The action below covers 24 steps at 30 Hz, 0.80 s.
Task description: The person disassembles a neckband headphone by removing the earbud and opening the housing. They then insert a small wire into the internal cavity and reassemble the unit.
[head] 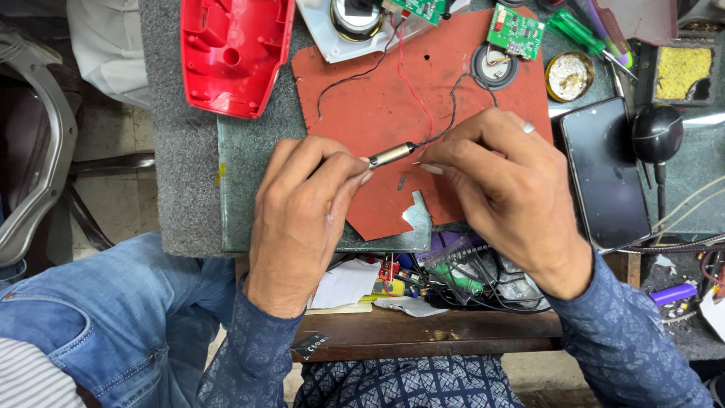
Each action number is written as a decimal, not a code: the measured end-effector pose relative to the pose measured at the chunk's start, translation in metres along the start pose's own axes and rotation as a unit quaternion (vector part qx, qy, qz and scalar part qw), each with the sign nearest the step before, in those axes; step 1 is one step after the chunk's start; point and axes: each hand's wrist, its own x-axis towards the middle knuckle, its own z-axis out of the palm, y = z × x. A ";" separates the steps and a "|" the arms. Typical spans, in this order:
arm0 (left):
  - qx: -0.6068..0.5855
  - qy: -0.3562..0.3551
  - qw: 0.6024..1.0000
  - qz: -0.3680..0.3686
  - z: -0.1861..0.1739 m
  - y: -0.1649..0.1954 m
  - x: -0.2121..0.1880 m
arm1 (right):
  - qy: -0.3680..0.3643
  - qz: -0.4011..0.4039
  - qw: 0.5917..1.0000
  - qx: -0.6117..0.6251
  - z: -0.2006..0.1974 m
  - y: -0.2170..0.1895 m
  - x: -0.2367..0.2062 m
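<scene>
My left hand (302,211) grips a soldering iron (390,155), its metal barrel pointing right over a red-brown mat (377,91). My right hand (506,181), with a ring on one finger, pinches the black wire (451,102) right at the iron's tip. That wire runs up to a small round speaker (495,66). A red wire (411,83) and another black wire (351,78) lead up to a white housing (332,41) with a green circuit board (419,7).
A red plastic shell (234,49) lies at the top left. A second green board (515,32), screwdrivers (581,34), a round tin (569,75) and a dark phone (604,170) sit to the right. An open drawer (438,283) of cables and paper lies below the worktop.
</scene>
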 end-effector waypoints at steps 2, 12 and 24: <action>-0.010 -0.006 1.000 -0.012 -0.002 -0.001 0.001 | -0.013 -0.013 1.000 0.004 0.005 -0.002 0.006; -0.006 -0.029 0.999 -0.033 -0.005 -0.006 0.004 | -0.037 -0.063 0.997 -0.026 0.017 -0.005 0.021; -0.010 -0.029 0.999 -0.024 -0.005 -0.008 0.003 | -0.058 -0.093 0.991 -0.078 0.016 -0.006 0.022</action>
